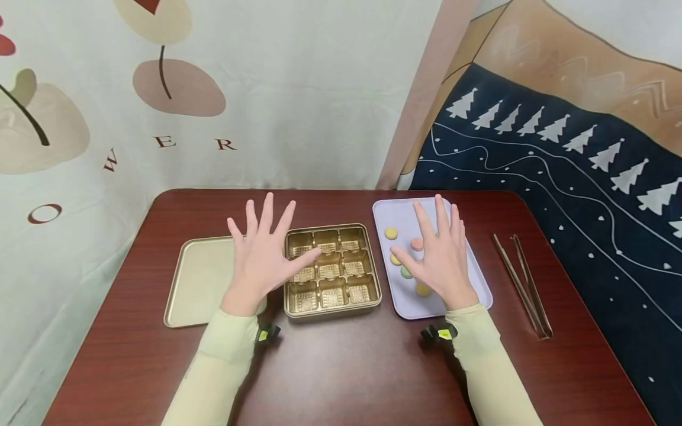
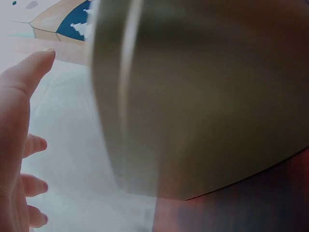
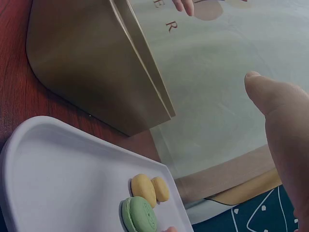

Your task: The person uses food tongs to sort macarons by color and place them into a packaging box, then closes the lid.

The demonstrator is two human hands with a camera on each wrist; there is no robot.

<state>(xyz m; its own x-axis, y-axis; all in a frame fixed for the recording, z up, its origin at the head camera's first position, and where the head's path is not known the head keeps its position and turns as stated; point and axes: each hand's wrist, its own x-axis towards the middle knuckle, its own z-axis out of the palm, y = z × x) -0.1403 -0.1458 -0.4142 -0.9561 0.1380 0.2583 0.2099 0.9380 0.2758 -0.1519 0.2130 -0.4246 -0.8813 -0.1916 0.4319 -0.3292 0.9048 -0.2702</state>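
**Both hands spread flat above the box and the tray, nothing held**

Left hand (image 1: 261,254): fingers straight and fanned wide, palm down, grasping nothing. It sits over the seam between the gold lid (image 1: 199,281) and the compartment box (image 1: 331,269), with its thumb reaching over the box's left column. Contact with either cannot be confirmed; the left wrist view shows only blurred gold metal close by and loose, extended fingers.

Right hand (image 1: 439,254): fingers likewise straight and splayed, empty. It is held over the lavender tray (image 1: 385,213), covering part of the macarons. The right wrist view shows the thumb raised clear of the tray surface, so the hand appears to hover rather than press.

Macarons: all on the lavender tray, right of the box. A yellow one (image 1: 391,233) lies toward the far end, a pink one (image 1: 417,243) just beside the index finger, a green one (image 3: 139,214) touching a yellow piece nearer the middle. Others are partly hidden under the hand.

Box: nine gold cells in three rows, every visible cell vacant. Its lid lies inverted to the left, presumably set aside to leave the cells accessible.

Tongs (image 1: 522,284): lying on the red-brown table (image 1: 341,367), well apart from the tray on the right, untouched. Their position beside the tray, on the right-hand side, suits pickup by that hand
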